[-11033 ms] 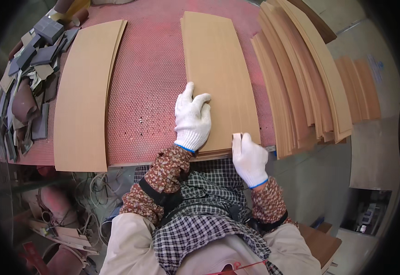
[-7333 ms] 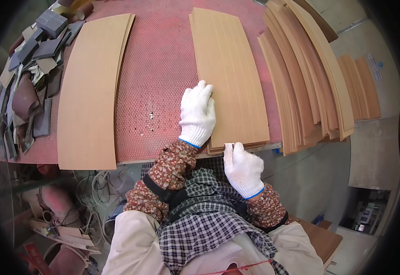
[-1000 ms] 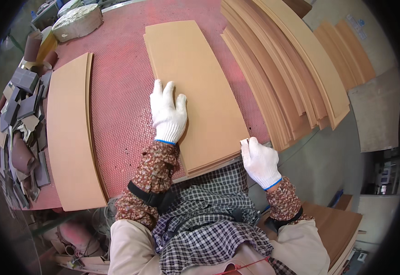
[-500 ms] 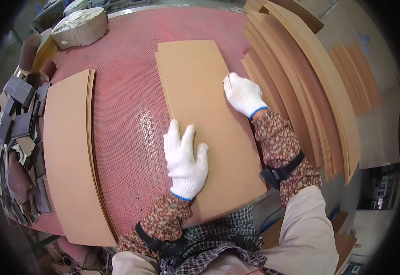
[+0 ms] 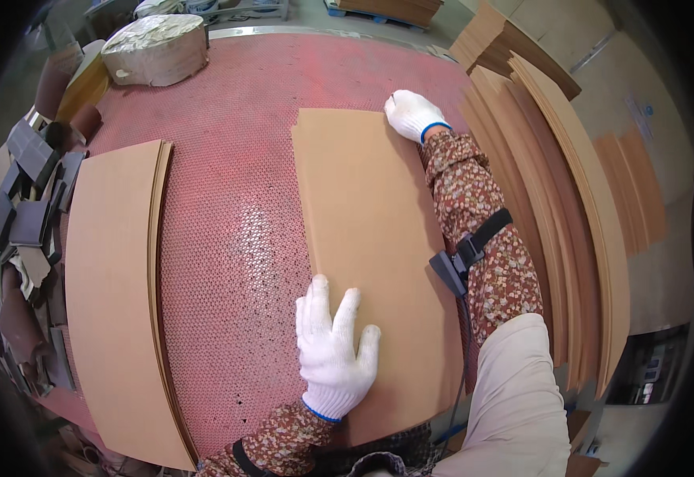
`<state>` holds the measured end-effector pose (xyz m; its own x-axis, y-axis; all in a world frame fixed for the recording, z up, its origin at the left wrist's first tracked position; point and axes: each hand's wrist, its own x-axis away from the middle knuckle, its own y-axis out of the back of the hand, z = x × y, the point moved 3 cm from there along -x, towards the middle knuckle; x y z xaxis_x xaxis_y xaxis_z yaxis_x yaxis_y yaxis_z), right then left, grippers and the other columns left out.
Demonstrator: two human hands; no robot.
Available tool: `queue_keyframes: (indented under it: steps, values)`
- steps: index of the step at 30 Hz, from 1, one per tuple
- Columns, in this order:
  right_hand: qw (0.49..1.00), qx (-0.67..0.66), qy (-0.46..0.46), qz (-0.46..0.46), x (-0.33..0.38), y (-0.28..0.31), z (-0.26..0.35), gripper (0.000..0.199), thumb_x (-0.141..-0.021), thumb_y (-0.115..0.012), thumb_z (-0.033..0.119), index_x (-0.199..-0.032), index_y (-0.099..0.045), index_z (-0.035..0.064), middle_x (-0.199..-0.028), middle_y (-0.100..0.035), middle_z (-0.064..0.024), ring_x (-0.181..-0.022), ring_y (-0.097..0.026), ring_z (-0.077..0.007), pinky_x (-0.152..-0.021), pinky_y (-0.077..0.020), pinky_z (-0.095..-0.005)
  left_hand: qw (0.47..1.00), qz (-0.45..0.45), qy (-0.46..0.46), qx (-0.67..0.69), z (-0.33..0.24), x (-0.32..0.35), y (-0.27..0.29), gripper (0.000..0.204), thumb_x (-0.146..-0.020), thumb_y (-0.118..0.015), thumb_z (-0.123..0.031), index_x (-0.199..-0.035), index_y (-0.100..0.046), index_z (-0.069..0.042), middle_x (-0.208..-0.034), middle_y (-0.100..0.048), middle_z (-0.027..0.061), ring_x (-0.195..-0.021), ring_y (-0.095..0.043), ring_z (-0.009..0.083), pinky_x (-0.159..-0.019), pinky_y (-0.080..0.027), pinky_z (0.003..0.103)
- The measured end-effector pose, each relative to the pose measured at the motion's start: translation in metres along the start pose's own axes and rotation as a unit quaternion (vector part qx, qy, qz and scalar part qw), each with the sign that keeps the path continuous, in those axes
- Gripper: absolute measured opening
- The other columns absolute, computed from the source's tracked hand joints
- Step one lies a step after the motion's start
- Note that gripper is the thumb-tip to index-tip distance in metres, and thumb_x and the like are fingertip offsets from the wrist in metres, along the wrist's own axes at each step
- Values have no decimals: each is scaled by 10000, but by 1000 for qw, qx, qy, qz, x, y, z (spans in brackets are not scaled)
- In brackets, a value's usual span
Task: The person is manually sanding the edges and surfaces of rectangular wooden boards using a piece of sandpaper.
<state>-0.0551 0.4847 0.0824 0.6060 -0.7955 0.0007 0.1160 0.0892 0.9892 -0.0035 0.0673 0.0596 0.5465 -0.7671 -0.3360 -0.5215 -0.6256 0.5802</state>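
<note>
A short stack of thin tan boards [image 5: 375, 207] lies lengthwise before me, its left edges slightly uneven. My left hand [image 5: 337, 350], in a white knit glove, rests on the top board near its left edge with the fingers spread. At the far right corner of the stack is my gloved right hand [image 5: 414, 114], its fingers curled closed by the board's edge. Whatever it may hold is hidden by the glove. Both forearms wear flowered sleeves with black straps.
The boards lie on a red mesh-patterned table [image 5: 239, 103]. Another board stack [image 5: 116, 302] is at the left, beside a heap of grey and brown abrasive pieces [image 5: 29, 222]. Tall stacks of curved-looking panels [image 5: 569, 207] stand at the right. A wrapped roll [image 5: 156, 52] sits far left.
My right hand has slid away from me along the board's right edge to the far corner, still closed. My left hand stays spread on the board. The whole view has shifted.
</note>
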Motion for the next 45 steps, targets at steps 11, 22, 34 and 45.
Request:
queue_keyframes:
  steps: [11,22,34,45]
  values:
    - [999,38,-11,-17,9,10,-5,467,-1060,-430,379,-1224,-719,50,-1303,-709,-235,-1228,-651,-478,-1037,-520,-564,999,-46,-9,15,19,-34,-27,600,-836,-818,-82,-1402,-627,-32,-1583,-433,343,-1426,-459,527,-1221,-360,586]
    - [999,32,-14,-22,155,-5,7,420,-1102,-422,413,-1108,-646,59,-999,-757,-268,-951,-724,-484,-849,-549,-613,996,-88,-21,-23,70,-133,-26,524,-879,-775,-141,-1366,-636,-8,-1554,-457,337,-1388,-483,504,-1189,-393,552]
    - [996,65,13,-57,468,-30,15,270,-1077,-602,251,-867,-569,85,-570,-624,-140,-491,-645,-348,-452,-482,-480,995,-94,-38,-21,85,-67,-15,508,-893,-767,-193,-1345,-660,12,-1543,-490,325,-1377,-518,495,-1173,-429,526]
    - [994,10,-10,-108,470,-18,25,259,-1056,-657,274,-882,-590,94,-590,-623,-119,-470,-636,-305,-437,-477,-435,994,-95,-47,-22,68,-68,-32,517,-875,-770,-164,-1347,-663,19,-1525,-483,347,-1374,-500,509,-1173,-409,554]
